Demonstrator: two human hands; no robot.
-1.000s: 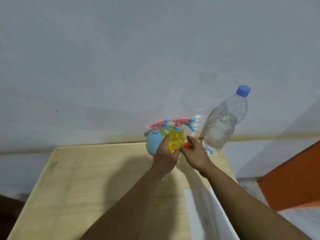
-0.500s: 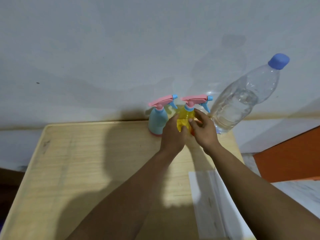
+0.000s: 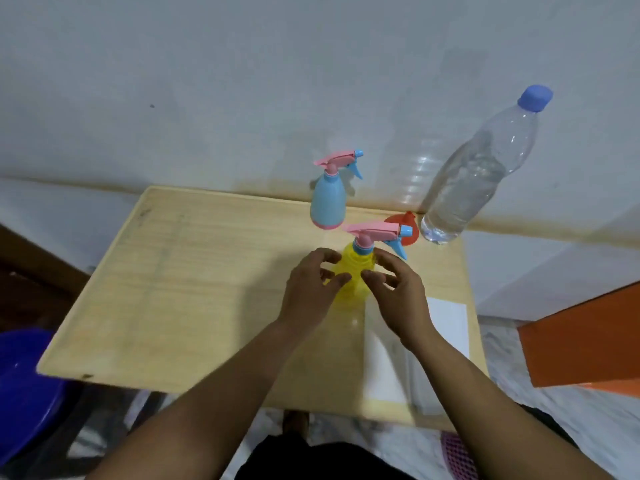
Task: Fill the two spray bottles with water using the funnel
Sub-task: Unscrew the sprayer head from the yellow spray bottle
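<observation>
One head-worn view looks steeply down, close over the wooden table.

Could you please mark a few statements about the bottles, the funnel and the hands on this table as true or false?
1. The water bottle has its blue cap on. True.
2. The yellow spray bottle has its spray head removed. False: its pink spray head is on.
3. The red funnel sits in the neck of the blue spray bottle. False: it lies on the table beside the water bottle.
4. The left hand and right hand are at either side of the yellow spray bottle. True.
5. The blue spray bottle stands farther from the person than the yellow one. True.
</observation>
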